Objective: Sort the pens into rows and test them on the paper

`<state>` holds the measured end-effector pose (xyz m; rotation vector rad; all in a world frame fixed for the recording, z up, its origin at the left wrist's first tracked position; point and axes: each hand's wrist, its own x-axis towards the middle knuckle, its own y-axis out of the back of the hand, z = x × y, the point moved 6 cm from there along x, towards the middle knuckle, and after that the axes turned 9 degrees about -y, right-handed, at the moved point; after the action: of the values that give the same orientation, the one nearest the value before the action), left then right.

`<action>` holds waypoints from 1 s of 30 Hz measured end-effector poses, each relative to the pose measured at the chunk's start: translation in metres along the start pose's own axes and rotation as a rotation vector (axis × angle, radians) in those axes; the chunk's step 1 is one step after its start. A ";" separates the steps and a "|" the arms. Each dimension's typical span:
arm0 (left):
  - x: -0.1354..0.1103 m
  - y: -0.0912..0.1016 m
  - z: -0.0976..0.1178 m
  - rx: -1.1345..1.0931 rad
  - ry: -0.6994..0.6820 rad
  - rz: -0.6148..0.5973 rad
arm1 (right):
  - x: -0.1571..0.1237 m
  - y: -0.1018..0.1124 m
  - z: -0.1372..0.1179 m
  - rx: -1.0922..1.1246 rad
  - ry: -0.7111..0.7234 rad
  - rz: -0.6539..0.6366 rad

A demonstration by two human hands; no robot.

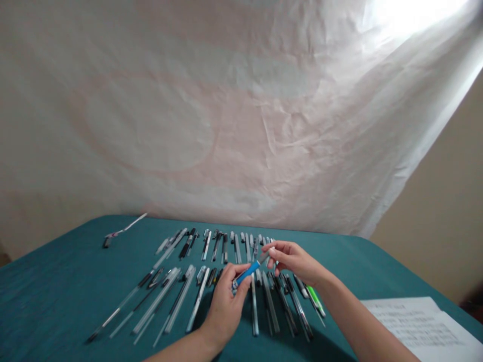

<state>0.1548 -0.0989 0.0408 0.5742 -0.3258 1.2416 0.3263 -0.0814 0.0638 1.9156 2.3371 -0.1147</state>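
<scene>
A blue pen [247, 274] with a grey end is held in the air above the table, slanting up to the right. My left hand [227, 296] is closed around its lower blue part. The fingertips of my right hand [289, 259] pinch the grey upper end. Beneath and around both hands lie pens and pen parts in two rows, among them a clear pen barrel [199, 299] left of my left hand and a bright green pen part [315, 297] below my right wrist. My hands hide some of the pieces in the middle.
The table has a dark green cloth [68, 291]. Printed paper sheets [418, 327] lie at the right front. A thin white strip with a dark end [118, 233] lies at the far left. A wrinkled pale sheet [234, 125] hangs behind the table.
</scene>
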 end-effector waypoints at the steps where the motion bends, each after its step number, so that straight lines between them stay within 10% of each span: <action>1: 0.000 0.000 0.000 0.000 0.001 -0.002 | 0.000 -0.001 -0.001 0.007 0.007 -0.009; 30: -0.003 -0.002 0.004 -0.061 0.050 -0.023 | 0.003 0.009 0.002 0.121 -0.014 0.083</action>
<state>0.1557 -0.1043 0.0418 0.4923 -0.3138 1.2179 0.3342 -0.0770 0.0611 2.0564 2.2874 -0.2669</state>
